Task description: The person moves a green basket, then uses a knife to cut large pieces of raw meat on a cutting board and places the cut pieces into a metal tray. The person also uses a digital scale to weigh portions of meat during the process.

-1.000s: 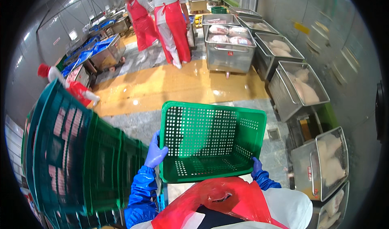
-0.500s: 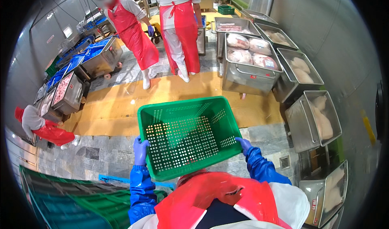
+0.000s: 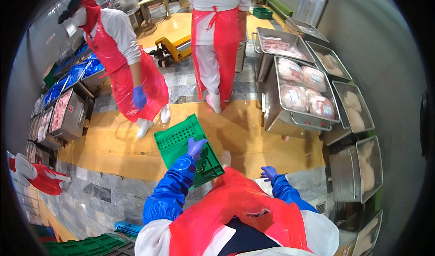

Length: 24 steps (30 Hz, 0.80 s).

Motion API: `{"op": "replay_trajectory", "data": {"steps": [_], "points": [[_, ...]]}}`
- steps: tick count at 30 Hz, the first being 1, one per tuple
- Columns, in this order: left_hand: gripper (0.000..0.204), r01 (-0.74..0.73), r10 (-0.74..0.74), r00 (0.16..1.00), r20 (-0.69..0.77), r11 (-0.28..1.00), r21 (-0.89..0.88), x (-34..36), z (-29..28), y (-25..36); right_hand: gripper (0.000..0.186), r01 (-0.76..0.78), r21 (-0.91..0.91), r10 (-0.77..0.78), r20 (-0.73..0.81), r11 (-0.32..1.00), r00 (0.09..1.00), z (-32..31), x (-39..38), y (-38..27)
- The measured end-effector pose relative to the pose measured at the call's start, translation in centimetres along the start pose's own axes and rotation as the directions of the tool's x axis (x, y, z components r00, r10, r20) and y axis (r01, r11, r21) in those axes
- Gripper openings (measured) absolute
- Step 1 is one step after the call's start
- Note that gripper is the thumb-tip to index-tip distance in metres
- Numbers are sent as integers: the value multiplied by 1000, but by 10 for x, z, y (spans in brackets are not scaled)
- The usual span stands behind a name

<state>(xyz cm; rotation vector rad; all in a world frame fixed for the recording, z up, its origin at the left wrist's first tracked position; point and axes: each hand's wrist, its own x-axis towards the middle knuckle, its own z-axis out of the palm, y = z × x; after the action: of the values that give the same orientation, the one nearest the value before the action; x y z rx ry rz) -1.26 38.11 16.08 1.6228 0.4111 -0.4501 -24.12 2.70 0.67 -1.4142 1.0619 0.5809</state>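
Observation:
My left hand point(image 3: 195, 149), in a purple glove, grips a green perforated crate point(image 3: 170, 140) that is tilted and turned in front of me. My right hand point(image 3: 268, 172), also gloved, is off the crate to its right, its fingers apart and holding nothing. My red apron and a white foot show below and beside the crate. Ahead on the left a co-worker in a red apron point(image 3: 115, 66) stands or steps near the crate, a gloved hand hanging down. Another co-worker point(image 3: 213, 52) has their back to me.
Steel bins point(image 3: 299, 124) of packed meat line the right wall; more bins point(image 3: 68, 115) and blue liners stand left. A yellow pallet jack point(image 3: 179, 52) is beyond the co-workers. Another person point(image 3: 41, 174) bends at far left. Green crates point(image 3: 86, 242) lie at the lower edge.
I have moved forward past the stacked crates. My right hand has let go of the crate, which my left hand now holds turned sideways. The left co-worker is closer.

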Motion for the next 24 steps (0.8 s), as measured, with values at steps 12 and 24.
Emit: {"op": "replay_trajectory", "data": {"steps": [12, 24], "points": [[18, -12, 4, 996, -85, 996, -90, 227, -151, 154, 36, 146, -222, -115, 146, 964, 983, 89, 183, -354], [33, -307, 242, 898, -367, 943, -129, 401, -239, 291, 40, 418, -440, -245, 397, 795, 885, 310, 277, -628]]}}
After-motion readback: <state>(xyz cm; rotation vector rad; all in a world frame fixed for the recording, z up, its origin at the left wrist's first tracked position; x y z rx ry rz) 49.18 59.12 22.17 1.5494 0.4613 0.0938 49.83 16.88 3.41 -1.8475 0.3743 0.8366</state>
